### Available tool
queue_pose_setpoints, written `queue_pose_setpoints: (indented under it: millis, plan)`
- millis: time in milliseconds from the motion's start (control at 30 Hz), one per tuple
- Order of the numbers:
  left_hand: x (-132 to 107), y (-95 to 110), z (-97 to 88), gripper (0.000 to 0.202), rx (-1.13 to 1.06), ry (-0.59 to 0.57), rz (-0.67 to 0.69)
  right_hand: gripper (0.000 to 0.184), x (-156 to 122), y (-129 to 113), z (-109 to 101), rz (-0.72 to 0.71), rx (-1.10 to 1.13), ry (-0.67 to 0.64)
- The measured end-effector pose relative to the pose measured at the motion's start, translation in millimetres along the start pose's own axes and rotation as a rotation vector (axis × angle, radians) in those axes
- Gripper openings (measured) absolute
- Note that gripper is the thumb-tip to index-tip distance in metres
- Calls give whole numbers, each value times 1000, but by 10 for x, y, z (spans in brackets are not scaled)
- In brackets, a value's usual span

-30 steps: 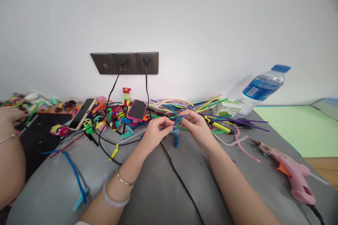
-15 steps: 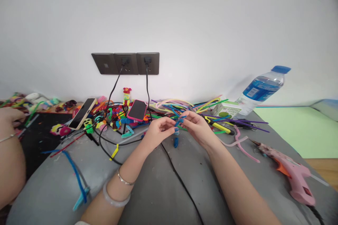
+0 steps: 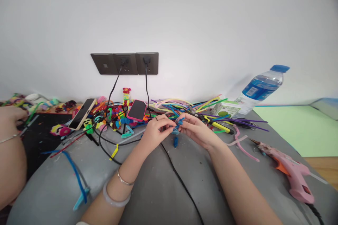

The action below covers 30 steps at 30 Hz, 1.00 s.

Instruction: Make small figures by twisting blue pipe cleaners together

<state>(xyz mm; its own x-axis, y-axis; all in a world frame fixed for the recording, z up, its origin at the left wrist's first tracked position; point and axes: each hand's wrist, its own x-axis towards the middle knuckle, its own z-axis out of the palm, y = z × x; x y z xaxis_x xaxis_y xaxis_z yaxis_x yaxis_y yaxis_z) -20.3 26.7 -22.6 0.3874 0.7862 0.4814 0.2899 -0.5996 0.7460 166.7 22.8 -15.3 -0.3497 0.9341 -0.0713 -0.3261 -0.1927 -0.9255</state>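
Between my fingertips, above the grey table, is a small piece of twisted blue pipe cleaner. My left hand pinches it from the left, thumb and forefinger together. From the right, my right hand grips its upper part, with blue showing at the fingertips. The fingers hide part of its shape. Just below my hands a short blue coiled piece is visible; I cannot tell whether it joins the held one. At the left lies a longer bent blue pipe cleaner.
Behind my hands lie loose pipe cleaners, yellow-handled pliers and a pink phone. A pink glue gun and a tilted water bottle are at right. A black cable crosses the table. Another person's arm reaches in at left.
My right hand has lowered slightly and its fingers have curled in more around the blue pipe cleaner. The left hand has shifted only a little.
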Motion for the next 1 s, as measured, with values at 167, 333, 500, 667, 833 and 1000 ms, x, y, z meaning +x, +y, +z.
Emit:
queue_pose_setpoints:
  millis: [167,333,500,667,833,1000]
  plan:
    - [-17,27,31,17,118,41,-54,29,16,32,11,-35,0,39]
    - [-10,18,47,16,108,83,-136,31,43,105,50,-18,8,88]
    - [3,33,36,16,114,161,-102,35,78,147,45,-94,-6,191]
    - [-3,52,69,9,22,93,-163,35,99,158,35,-154,-108,215]
    - [-10,44,99,5,-143,48,-261,30,94,165,62,-151,-164,131]
    - [12,64,77,12,-388,-50,-364,21,64,149,72,-125,-150,73]
